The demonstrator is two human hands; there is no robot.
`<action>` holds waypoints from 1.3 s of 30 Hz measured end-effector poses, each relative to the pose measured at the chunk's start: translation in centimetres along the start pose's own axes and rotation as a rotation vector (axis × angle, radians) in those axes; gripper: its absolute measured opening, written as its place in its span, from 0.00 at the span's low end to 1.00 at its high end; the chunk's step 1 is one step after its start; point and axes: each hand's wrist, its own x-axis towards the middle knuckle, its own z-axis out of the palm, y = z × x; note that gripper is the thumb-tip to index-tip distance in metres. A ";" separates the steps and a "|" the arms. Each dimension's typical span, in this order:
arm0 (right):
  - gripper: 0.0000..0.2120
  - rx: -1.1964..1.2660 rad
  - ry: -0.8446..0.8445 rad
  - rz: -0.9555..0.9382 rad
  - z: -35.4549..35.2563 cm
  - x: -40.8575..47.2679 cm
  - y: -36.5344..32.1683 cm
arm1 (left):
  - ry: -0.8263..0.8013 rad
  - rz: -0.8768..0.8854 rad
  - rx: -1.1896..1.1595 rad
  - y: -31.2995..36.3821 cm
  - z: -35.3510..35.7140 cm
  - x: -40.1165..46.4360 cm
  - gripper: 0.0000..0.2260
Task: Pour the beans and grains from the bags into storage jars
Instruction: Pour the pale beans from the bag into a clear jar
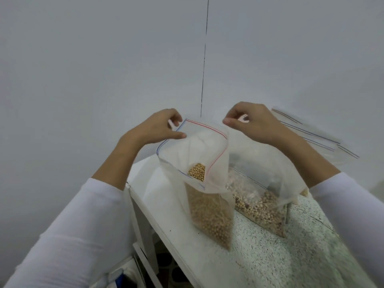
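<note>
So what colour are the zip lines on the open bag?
Red and blue on the open bag, per the head view.

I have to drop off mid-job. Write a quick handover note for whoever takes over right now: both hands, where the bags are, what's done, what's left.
Left hand: pinches the left rim of the open zip bag of yellow beans, thumb and fingers curled on the blue-lined edge.
Right hand: pinches near the right rim of that bag; its exact contact is hard to see.
The bag stands upright on the speckled counter, mouth pulled open.
A second bag of mixed brownish beans sits just behind it to the right.
More zip bags lie further right; contents unclear.
Done: first bag opened.
Left: pouring; no jar is in view, so find one first.
</note>
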 end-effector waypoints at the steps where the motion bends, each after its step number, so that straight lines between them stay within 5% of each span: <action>1: 0.10 0.052 -0.053 -0.044 0.2 -0.5 -1.2 | 0.014 0.032 0.018 0.5 0.6 0.8 0.20; 6: 0.23 -0.125 -0.460 -0.246 3.0 -3.5 -5.3 | 0.127 -0.039 0.149 2.1 3.0 4.1 0.29; 10: 0.18 -0.468 -0.630 -0.344 4.7 -5.1 -5.0 | 0.134 -0.095 0.224 1.0 3.5 5.5 0.13; 16: 0.05 -0.147 -0.464 -0.230 1.1 -5.1 -2.0 | 0.228 -0.144 -0.119 -0.2 2.6 5.4 0.01; 18: 0.11 0.000 -0.472 -0.165 -0.8 -5.5 -1.6 | 0.229 -0.225 -0.363 -0.2 2.1 4.7 0.05; 22: 0.03 0.153 -0.398 -0.123 -4.4 -6.5 -0.5 | 0.251 -0.346 -0.812 0.4 0.8 3.2 0.13; 29: 0.15 0.263 -0.290 -0.042 -10.6 -9.2 2.0 | 0.412 -0.460 -0.784 4.2 -0.2 0.9 0.08; 32: 0.06 0.042 -0.321 0.117 -12.2 -10.1 4.5 | 0.332 -0.476 -0.737 6.1 2.3 0.2 0.08; 39: 0.23 -0.115 -0.415 0.252 -10.8 -11.3 4.2 | 0.318 -0.505 -0.830 8.2 5.6 0.2 0.08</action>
